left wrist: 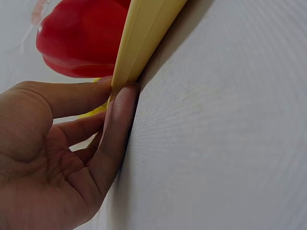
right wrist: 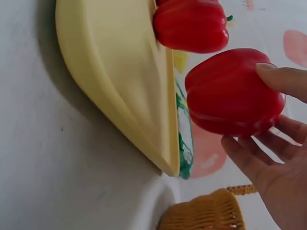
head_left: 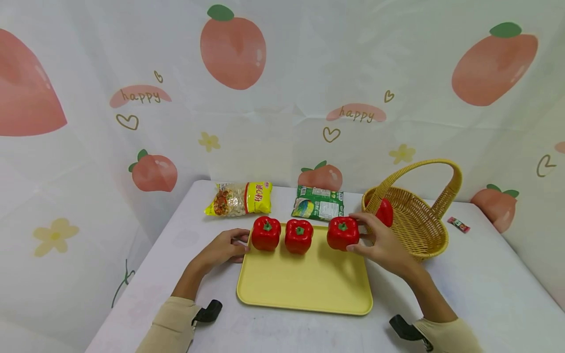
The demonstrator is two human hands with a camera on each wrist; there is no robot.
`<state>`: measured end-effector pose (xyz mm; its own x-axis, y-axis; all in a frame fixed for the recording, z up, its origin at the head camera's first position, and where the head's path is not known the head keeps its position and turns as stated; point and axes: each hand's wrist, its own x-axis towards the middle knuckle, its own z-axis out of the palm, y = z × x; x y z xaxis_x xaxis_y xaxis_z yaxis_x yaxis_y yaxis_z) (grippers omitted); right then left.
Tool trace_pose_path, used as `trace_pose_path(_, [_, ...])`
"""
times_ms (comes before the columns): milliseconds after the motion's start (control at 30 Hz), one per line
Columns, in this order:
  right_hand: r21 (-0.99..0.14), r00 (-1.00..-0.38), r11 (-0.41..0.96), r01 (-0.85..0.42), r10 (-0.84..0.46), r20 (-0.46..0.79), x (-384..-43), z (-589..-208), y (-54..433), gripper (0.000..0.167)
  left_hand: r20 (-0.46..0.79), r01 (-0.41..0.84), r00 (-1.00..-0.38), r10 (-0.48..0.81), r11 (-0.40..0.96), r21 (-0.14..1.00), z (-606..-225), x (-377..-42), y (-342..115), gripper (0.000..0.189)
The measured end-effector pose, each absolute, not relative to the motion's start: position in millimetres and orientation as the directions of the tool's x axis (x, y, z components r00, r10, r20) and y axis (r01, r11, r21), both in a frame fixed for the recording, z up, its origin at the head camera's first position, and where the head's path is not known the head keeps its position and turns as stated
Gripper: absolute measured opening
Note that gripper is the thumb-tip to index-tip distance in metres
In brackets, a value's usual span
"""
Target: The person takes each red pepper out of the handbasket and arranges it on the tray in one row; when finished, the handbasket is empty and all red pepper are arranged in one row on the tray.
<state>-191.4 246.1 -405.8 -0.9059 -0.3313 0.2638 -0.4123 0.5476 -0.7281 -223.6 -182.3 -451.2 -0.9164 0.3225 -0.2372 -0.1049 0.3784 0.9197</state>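
A yellow tray (head_left: 304,284) lies on the white table with two red bell peppers (head_left: 266,234) (head_left: 299,237) standing side by side along its far left part. My left hand (head_left: 224,247) pinches the tray's left rim; the left wrist view shows the thumb on top and fingers below. With thumb and fingertips, my right hand (head_left: 386,242) grips a third red bell pepper (right wrist: 232,93), its green stem up, over the tray's far right corner. In the right wrist view this pepper appears raised off the tray.
A wicker basket (head_left: 417,230) with a tall handle stands right of the tray, with a red pepper (head_left: 385,212) inside. Behind the tray lie a yellow food bag (head_left: 240,198) and a green packet (head_left: 319,202). Beyond the basket is a small red wrapped packet (head_left: 459,224).
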Motion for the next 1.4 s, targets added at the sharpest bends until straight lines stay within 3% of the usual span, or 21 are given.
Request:
trace_pose_path(633, [-0.846, -0.928, 0.443, -0.298, -0.341, 0.149, -199, -420, 228, 0.078, -0.248, -0.114, -0.916, 0.316, 0.387, 0.915, -451, -224, -181, 0.059])
trace_pose_path(900, [-0.843, -0.917, 0.427, -0.326, -0.359, 0.174, -200, -426, 226, 0.071, -0.245, -0.114, -0.920, 0.307, 0.390, 0.914, -450, -223, -182, 0.060])
trace_pose_path(1400, [-0.847, -0.925, 0.442, -0.295, -0.355, 0.137, -198, -428, 222, 0.074, -0.257, -0.125, -0.919, 0.300, 0.397, 0.909, -448, -223, -180, 0.059])
